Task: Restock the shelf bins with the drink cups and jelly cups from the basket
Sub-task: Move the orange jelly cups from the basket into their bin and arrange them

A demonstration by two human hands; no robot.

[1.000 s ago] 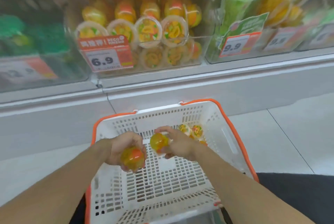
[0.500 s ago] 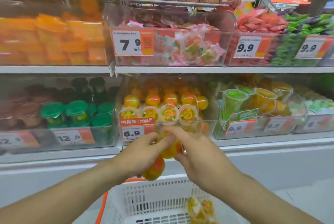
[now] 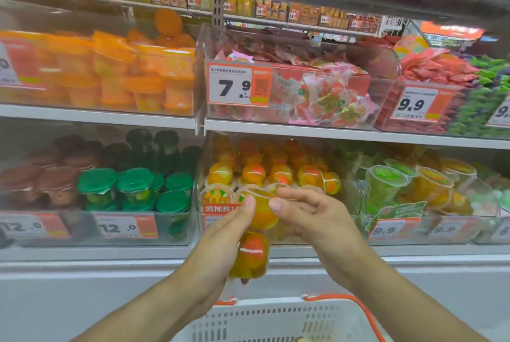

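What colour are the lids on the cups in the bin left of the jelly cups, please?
Green lids, clearest in the head view.

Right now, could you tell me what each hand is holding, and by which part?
The left hand holds two jelly cups stacked, fingers along their left sides. The right hand pinches the upper cup's rim.
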